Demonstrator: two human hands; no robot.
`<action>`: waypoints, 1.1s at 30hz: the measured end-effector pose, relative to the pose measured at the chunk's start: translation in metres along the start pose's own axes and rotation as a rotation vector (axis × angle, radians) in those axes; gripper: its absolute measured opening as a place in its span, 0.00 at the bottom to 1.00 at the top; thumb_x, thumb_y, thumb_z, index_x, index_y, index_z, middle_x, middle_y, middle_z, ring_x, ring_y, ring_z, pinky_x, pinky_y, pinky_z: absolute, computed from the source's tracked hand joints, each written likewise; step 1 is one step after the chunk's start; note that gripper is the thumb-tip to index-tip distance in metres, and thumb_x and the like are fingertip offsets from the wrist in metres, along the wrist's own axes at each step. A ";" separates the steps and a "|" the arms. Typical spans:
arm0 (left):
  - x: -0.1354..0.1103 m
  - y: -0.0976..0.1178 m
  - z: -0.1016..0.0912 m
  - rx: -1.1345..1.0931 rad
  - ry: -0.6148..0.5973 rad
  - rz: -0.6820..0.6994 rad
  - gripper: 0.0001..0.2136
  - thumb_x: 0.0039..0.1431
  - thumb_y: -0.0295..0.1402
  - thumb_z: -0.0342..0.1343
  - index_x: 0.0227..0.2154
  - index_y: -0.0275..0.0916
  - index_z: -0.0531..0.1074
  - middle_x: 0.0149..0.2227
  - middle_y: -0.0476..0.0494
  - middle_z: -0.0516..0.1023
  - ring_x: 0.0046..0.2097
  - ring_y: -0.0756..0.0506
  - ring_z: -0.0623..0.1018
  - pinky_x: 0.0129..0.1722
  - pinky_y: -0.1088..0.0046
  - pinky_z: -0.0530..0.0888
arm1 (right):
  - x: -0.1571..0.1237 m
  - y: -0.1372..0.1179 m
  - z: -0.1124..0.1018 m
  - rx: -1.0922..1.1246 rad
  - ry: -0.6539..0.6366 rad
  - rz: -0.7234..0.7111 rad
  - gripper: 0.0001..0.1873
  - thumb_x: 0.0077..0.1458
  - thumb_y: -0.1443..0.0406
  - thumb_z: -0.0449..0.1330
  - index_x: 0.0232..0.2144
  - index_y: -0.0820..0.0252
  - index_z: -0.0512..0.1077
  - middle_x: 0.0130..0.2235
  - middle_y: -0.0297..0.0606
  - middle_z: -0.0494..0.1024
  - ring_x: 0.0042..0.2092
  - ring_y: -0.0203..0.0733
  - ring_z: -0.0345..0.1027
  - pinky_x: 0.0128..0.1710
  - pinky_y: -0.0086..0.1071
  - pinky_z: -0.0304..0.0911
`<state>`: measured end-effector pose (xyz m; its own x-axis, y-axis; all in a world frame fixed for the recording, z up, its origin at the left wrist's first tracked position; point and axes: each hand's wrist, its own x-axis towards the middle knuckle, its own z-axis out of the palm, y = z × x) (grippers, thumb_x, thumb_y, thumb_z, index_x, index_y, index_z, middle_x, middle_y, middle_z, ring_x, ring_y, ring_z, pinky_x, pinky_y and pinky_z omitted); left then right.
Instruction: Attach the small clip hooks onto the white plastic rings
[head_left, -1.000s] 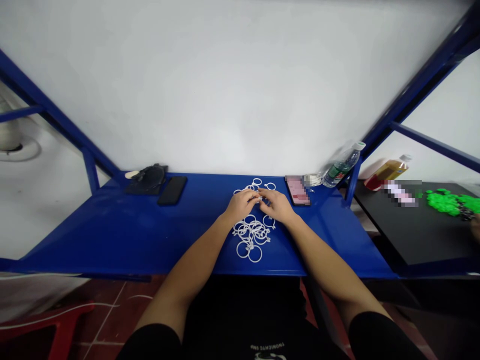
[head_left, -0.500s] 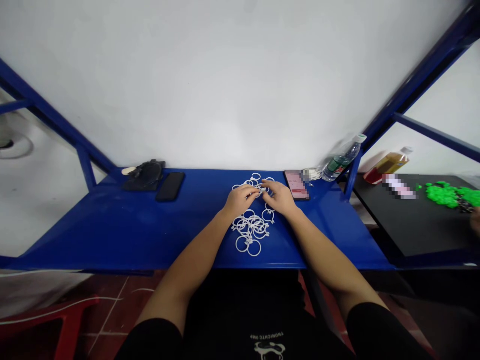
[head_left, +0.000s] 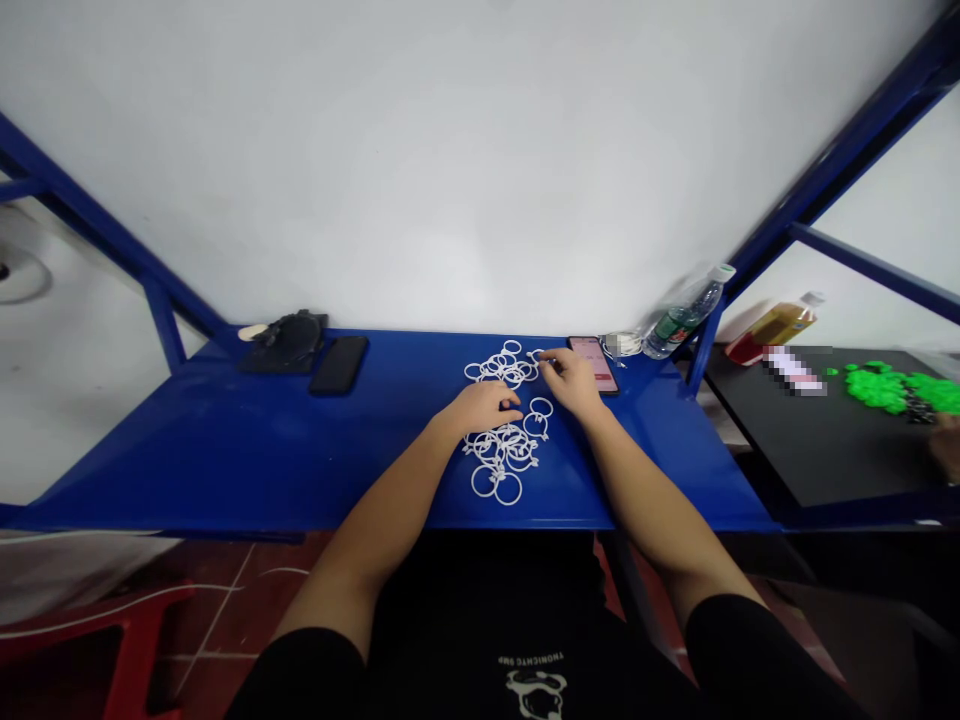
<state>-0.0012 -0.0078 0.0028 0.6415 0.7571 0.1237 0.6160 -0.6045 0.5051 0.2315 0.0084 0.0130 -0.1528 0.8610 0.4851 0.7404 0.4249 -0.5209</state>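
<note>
Two heaps of white plastic rings lie on the blue table (head_left: 225,450): a far heap (head_left: 504,366) and a near heap (head_left: 504,458). My left hand (head_left: 484,407) rests between the heaps, fingers curled down over the near rings. My right hand (head_left: 571,378) reaches toward the far heap's right edge, its fingertips pinched at a white ring (head_left: 537,357) there. Another single ring (head_left: 541,408) lies just below my right hand.
A phone with a lit screen (head_left: 596,363) lies beside my right hand. A black phone (head_left: 339,364) and a black pouch (head_left: 286,342) sit at the far left. A water bottle (head_left: 684,316) leans at the table's right corner. Green pieces (head_left: 892,387) lie on a black table, near another person's hand (head_left: 946,447).
My hands were together over the far heap. They have come apart: the left hand drew back toward the near heap, the right moved out to the far heap's right edge.
</note>
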 end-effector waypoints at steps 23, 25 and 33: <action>0.002 0.003 0.000 0.012 -0.004 -0.029 0.11 0.64 0.39 0.62 0.45 0.42 0.82 0.38 0.45 0.83 0.42 0.43 0.80 0.41 0.68 0.74 | 0.001 0.008 -0.009 -0.151 -0.288 0.025 0.28 0.55 0.76 0.58 0.57 0.57 0.76 0.56 0.45 0.81 0.55 0.52 0.77 0.58 0.44 0.71; 0.002 0.001 0.002 0.012 0.011 -0.010 0.11 0.64 0.39 0.63 0.45 0.42 0.82 0.38 0.45 0.83 0.42 0.43 0.81 0.41 0.68 0.74 | 0.000 0.009 -0.014 -0.103 -0.310 -0.039 0.26 0.53 0.77 0.58 0.51 0.57 0.79 0.53 0.43 0.83 0.53 0.51 0.78 0.57 0.44 0.71; 0.002 0.000 0.002 0.022 0.013 -0.009 0.10 0.65 0.39 0.62 0.44 0.43 0.82 0.37 0.46 0.82 0.41 0.43 0.80 0.41 0.69 0.74 | -0.002 0.004 -0.012 -0.045 -0.625 -0.168 0.13 0.53 0.74 0.65 0.38 0.53 0.83 0.40 0.34 0.85 0.41 0.42 0.78 0.44 0.32 0.69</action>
<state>0.0013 -0.0070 0.0015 0.6298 0.7658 0.1300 0.6322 -0.6026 0.4871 0.2425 0.0047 0.0180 -0.6107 0.7902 0.0504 0.6979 0.5673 -0.4372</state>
